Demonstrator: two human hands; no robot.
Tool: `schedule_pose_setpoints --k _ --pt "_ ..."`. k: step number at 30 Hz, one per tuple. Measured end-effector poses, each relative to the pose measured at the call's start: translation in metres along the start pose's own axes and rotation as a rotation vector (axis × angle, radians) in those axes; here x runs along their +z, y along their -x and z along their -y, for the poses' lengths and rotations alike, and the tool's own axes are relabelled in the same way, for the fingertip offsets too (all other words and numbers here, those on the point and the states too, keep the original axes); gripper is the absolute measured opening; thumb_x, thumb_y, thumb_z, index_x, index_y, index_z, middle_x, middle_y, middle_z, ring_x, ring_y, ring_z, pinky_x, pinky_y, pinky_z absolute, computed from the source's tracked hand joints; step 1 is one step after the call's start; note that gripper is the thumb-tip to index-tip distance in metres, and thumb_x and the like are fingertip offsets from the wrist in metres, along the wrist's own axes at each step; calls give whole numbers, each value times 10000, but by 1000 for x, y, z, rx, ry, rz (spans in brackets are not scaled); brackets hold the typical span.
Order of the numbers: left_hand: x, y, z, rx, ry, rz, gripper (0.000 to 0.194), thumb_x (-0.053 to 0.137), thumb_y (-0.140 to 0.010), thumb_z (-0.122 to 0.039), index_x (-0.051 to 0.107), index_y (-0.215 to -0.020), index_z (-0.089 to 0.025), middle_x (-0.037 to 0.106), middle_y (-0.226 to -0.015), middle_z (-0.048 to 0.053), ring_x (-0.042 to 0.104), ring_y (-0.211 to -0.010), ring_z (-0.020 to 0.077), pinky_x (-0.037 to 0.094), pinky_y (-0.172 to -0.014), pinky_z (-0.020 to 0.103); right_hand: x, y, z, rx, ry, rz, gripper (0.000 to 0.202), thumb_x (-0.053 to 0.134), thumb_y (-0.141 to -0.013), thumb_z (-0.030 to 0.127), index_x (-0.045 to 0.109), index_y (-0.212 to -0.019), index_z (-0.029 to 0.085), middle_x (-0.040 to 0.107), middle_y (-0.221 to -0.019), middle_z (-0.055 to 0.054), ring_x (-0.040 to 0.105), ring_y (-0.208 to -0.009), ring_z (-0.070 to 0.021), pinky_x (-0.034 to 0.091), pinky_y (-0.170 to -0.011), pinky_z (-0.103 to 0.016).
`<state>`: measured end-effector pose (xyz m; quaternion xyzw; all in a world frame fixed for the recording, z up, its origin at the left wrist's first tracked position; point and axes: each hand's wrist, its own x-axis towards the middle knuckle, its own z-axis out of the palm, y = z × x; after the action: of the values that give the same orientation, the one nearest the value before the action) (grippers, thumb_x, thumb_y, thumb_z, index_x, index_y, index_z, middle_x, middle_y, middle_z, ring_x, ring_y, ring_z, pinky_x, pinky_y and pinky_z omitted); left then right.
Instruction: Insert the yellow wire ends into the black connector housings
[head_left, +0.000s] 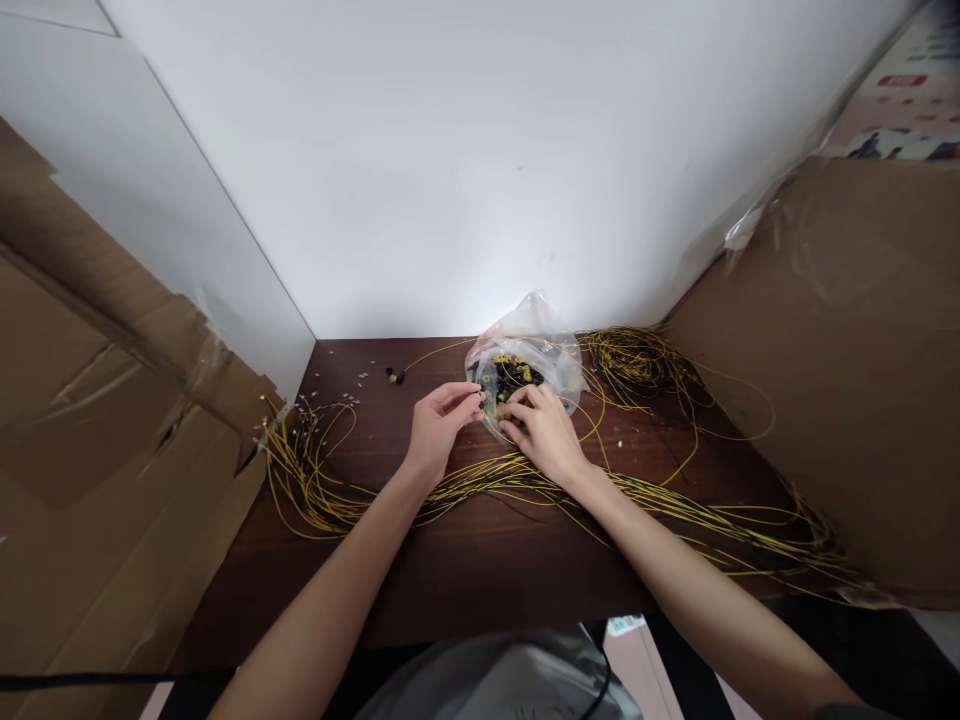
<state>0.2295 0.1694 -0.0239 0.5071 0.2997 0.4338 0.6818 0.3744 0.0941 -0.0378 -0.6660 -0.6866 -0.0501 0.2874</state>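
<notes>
A clear plastic bag (536, 325) stands open against the white wall, filled with small black and yellow parts (514, 372). At its left edge, my left hand (442, 425) pinches with thumb and fingertips; what sits between them is too small to make out. My right hand (546, 425) reaches over the bag's front right side, fingers bent and apart among the small parts. Whether those fingers grip anything I cannot tell. A long bundle of thin yellow and black wires (480, 482) runs across the table beneath both wrists.
Coiled yellow wire (634, 360) lies behind on the right. One wire ends in a small black and yellow piece (396, 376) at the left. White bits (364, 376) are scattered there. Cardboard (112, 430) flanks the dark wooden table (450, 590) on the left, a cardboard box (862, 380) on the right.
</notes>
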Motion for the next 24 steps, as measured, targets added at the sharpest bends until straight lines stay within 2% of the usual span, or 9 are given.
schedule_pose_setpoints --k 8,15,24 --pt "-1 -1 4 20 -65 20 218 718 -644 -265 687 -823 -143 675 -840 60 608 -775 144 488 -723 254 0 -2 2 -14 -107 -28 97 544 -805 134 619 -813 194 595 -887 -48 472 -867 -206 393 -764 -345" --pt "-1 -1 4 20 -88 42 222 714 -643 -247 701 -839 -143 679 -855 63 599 -767 136 490 -738 255 -2 -1 5 -94 -125 35 150 534 -810 115 625 -880 213 622 -914 -23 466 -893 -198 360 -777 -344" --pt "0 1 3 5 -99 56 232 714 -634 -249 707 -835 -133 684 -872 78 607 -794 159 497 -753 276 1 -1 2 -10 -79 28 146 528 -814 139 629 -903 195 571 -861 -55 471 -870 -206 377 -769 -342"
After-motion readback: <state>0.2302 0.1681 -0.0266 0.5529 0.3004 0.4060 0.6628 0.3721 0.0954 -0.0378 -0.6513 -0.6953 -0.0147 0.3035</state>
